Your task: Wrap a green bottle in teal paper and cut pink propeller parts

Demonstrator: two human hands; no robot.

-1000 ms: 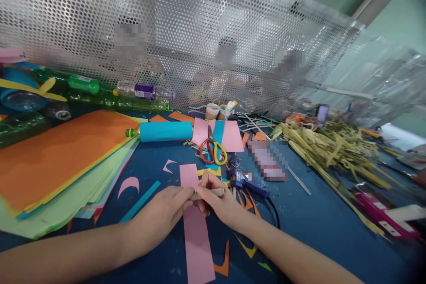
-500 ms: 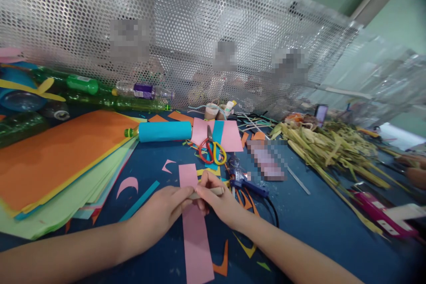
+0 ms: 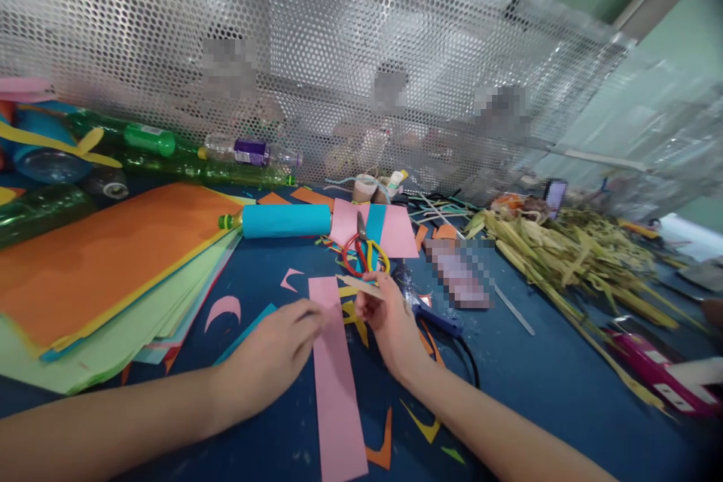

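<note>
My right hand (image 3: 389, 324) is closed around a slim, cream-coloured stick-like object with a narrow tip (image 3: 363, 286), which points left above the table. To its left, my left hand (image 3: 276, 343) has its fingertips pinched together over the edge of a long pink paper strip (image 3: 339, 399); the fingertips are smeared, and I cannot make out what they hold, if anything. Just beyond my right hand lie scissors with red and yellow handles (image 3: 370, 252). A blue glue gun (image 3: 437, 318) rests to the right of that hand, partly hidden behind it.
Coloured paper sheets (image 3: 113, 271) are stacked at the left. A blue-wrapped bottle (image 3: 287, 221) lies behind the strip, with paper scraps (image 3: 224, 311) scattered around. Dried husks (image 3: 542, 256) and a magenta device (image 3: 649, 369) are at the right. A perforated screen (image 3: 316, 38) stands behind.
My hands have moved apart. The left drew back from the cream-coloured object, which stays in my right hand, now raised a little and tilted. The view has shifted slightly.
</note>
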